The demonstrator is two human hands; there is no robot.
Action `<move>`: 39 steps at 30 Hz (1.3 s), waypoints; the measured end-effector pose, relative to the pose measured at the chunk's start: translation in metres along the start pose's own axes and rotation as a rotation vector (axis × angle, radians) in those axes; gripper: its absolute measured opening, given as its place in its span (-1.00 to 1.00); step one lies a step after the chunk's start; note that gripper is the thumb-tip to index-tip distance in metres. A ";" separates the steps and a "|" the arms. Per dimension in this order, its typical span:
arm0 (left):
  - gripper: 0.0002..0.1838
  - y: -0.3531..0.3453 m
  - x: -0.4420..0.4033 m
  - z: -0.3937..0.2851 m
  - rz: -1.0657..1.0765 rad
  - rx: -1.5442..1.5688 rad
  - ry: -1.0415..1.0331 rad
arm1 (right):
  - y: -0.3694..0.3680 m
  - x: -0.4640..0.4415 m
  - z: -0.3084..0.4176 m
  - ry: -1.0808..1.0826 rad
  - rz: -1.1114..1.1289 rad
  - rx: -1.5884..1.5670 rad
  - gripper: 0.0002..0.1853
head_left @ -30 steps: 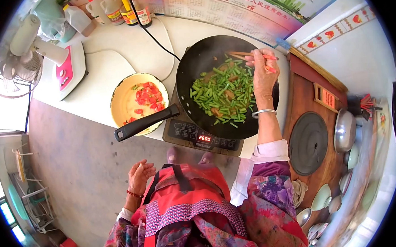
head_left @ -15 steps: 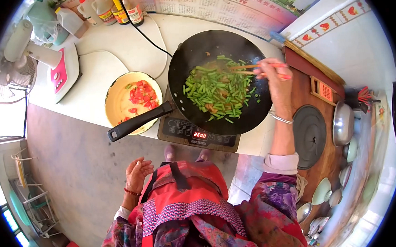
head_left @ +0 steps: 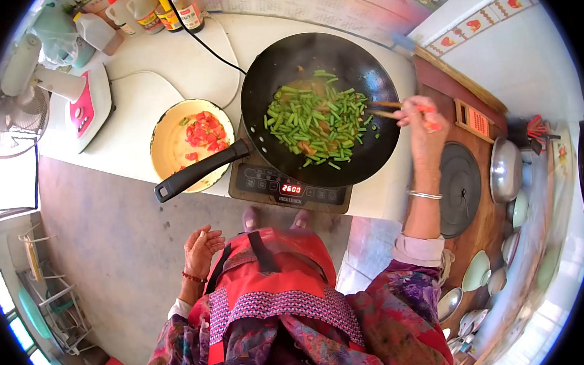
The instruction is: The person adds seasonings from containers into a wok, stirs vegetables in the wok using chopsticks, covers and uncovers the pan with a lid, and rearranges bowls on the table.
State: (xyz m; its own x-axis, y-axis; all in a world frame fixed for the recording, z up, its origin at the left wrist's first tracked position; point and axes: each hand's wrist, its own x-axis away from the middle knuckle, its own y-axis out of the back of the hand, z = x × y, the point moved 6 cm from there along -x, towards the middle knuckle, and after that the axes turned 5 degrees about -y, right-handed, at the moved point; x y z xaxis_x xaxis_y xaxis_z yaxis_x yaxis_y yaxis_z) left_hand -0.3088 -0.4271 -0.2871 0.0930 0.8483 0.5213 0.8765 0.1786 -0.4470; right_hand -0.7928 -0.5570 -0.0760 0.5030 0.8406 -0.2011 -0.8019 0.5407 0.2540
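Observation:
My right hand (head_left: 424,121) is closed round a pair of chopsticks (head_left: 386,109) at the right rim of the black wok (head_left: 279,61). The chopstick tips reach over the right edge of the chopped green beans (head_left: 321,118), which lie in the wok with small brown pieces among them. Under the wok is an induction cooker (head_left: 292,194) whose red display reads 2600. The wok's handle (head_left: 199,171) passes over a yellow enamel bowl (head_left: 168,146) holding cut red pieces (head_left: 205,131). My left hand (head_left: 202,252) hangs open and holds nothing, beside the red apron (head_left: 270,263).
Bottles (head_left: 144,12), a white fan (head_left: 20,104) and a pink and white appliance (head_left: 87,114) stand at the left. On the right are a round dark board (head_left: 460,187), an orange grater (head_left: 477,121), a metal basin (head_left: 505,171) and several bowls (head_left: 476,270).
My right hand has moved right with the chopsticks, from over the wok to its right rim. The beans have shifted and lie more to the left. My left hand stays low and open.

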 end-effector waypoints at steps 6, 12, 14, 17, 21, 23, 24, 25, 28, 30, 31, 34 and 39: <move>-0.64 -0.009 -0.010 -0.004 0.029 -0.024 0.013 | -0.012 0.025 0.025 -0.082 0.064 -0.061 -0.88; -0.63 -0.013 -0.011 -0.002 0.056 -0.047 0.037 | -0.005 0.039 0.002 -0.156 -0.017 -0.028 -0.90; -0.63 -0.014 -0.012 -0.005 0.061 -0.062 0.048 | -0.014 0.043 0.005 -0.112 -0.037 -0.061 -0.90; -0.64 -0.013 -0.016 -0.005 0.072 -0.033 0.028 | 0.006 0.037 0.027 -0.058 -0.104 0.005 -0.89; -0.63 -0.011 -0.019 -0.003 0.112 -0.039 0.036 | 0.002 0.034 0.004 -0.064 -0.132 0.012 -0.87; -0.63 -0.012 -0.018 -0.003 0.111 -0.052 0.042 | -0.010 0.036 -0.001 -0.051 -0.062 -0.012 -0.87; -0.62 -0.012 -0.019 -0.005 0.114 -0.055 0.034 | -0.011 0.038 0.004 -0.046 -0.051 -0.045 -0.87; -0.62 -0.012 -0.019 -0.006 0.116 -0.057 0.029 | -0.011 0.040 0.011 -0.041 -0.039 -0.075 -0.88; -0.62 -0.005 -0.019 -0.008 0.101 -0.050 0.021 | 0.022 0.042 0.039 -0.052 -0.103 0.121 -0.87; -0.62 -0.005 -0.017 -0.007 0.097 -0.046 0.037 | 0.026 0.045 0.036 -0.075 -0.106 0.219 -0.87; -0.62 -0.005 -0.016 -0.007 0.093 -0.043 0.050 | 0.019 0.048 0.026 -0.137 -0.083 0.124 -0.86; -0.62 -0.010 -0.018 -0.008 0.084 -0.064 0.052 | -0.016 0.060 0.018 -0.188 -0.021 -0.021 -0.86; -0.63 -0.004 -0.018 -0.014 0.094 -0.046 0.031 | -0.015 0.072 0.051 -0.161 0.011 -0.042 -0.87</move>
State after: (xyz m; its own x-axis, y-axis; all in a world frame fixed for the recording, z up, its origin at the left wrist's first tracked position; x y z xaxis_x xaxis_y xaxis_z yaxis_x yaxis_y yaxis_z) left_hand -0.3076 -0.4501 -0.2848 0.1897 0.8444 0.5010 0.8842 0.0750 -0.4611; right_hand -0.7283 -0.5029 -0.0459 0.5366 0.8427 -0.0438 -0.8188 0.5325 0.2144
